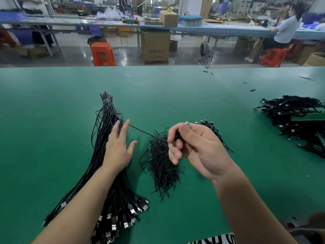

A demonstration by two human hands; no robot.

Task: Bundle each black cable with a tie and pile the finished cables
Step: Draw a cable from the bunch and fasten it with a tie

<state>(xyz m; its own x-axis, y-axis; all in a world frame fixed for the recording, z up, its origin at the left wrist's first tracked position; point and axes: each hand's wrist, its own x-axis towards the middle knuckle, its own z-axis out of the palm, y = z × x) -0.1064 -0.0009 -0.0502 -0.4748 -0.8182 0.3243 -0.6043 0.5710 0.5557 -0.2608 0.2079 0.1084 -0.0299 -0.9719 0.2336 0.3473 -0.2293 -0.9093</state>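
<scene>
A long sheaf of loose black cables [105, 131] lies on the green table [52, 103], tied at its far end, with USB plugs fanned out near me. My right hand [195, 147] grips the plug end of one black cable [142, 132], its metal tip poking up above the thumb. That cable runs taut to the left toward the sheaf. My left hand [118, 147] hovers over the sheaf with straight fingers, the fingertips touching the taut cable. A heap of short black ties [162, 166] sits between my hands. Bundled cables [292, 111] are piled at the far right.
A smaller clump of cables [213, 129] lies just behind my right hand. Small black scraps [252, 90] dot the far right of the table. Beyond the table edge are an orange stool [102, 53], cardboard boxes [155, 45] and a seated person [284, 29] at another bench.
</scene>
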